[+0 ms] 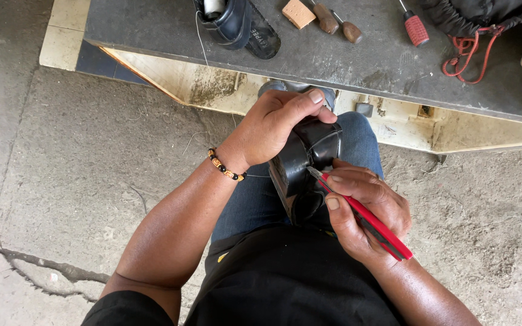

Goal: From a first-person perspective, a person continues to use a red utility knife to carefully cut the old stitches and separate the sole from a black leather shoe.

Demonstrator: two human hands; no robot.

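Observation:
A black shoe (309, 158) rests on my knee, sole side turned toward me. My left hand (273, 124) grips it from above, thumb stretched over its far end; a beaded bracelet sits on that wrist. My right hand (367, 211) is closed around a red utility knife (370, 220). The knife's metal blade tip touches the edge of the shoe near its sole.
A dark stone slab (345, 60) lies ahead, carrying a second black shoe (237, 24), a tan block (298, 12), two wooden-handled tools (339, 24), a red-handled screwdriver (417, 29), a red cord (472, 57) and a dark bag. Cracked concrete floor surrounds me.

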